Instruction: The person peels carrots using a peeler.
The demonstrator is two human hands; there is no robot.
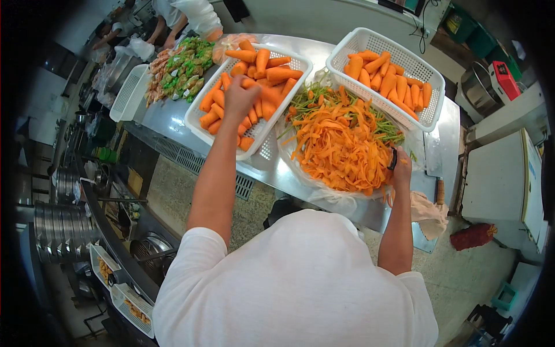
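Observation:
Over the left white basket [189, 118], heaped with carrots [209, 120], my left hand [238, 99] is closed on a carrot [267, 92] that looks smeared by motion. My right hand [402, 166] grips a peeler [393, 158] whose dark part shows beside the fingers; its blade is hard to make out. Just left of that hand lies a large heap of orange carrot peelings [341, 144], mixed with green stem ends [315, 95], on a plastic bag [289, 165]. Beyond the heap, a second white basket [430, 118] holds several smooth carrots [399, 84].
A cleaver [433, 156] with a wooden handle lies at the metal table's right side, near a cloth [428, 211]. Farther left are a pile of green-wrapped items [188, 66] and another white basket [128, 95]. A person [167, 17] stands at the table's far left end.

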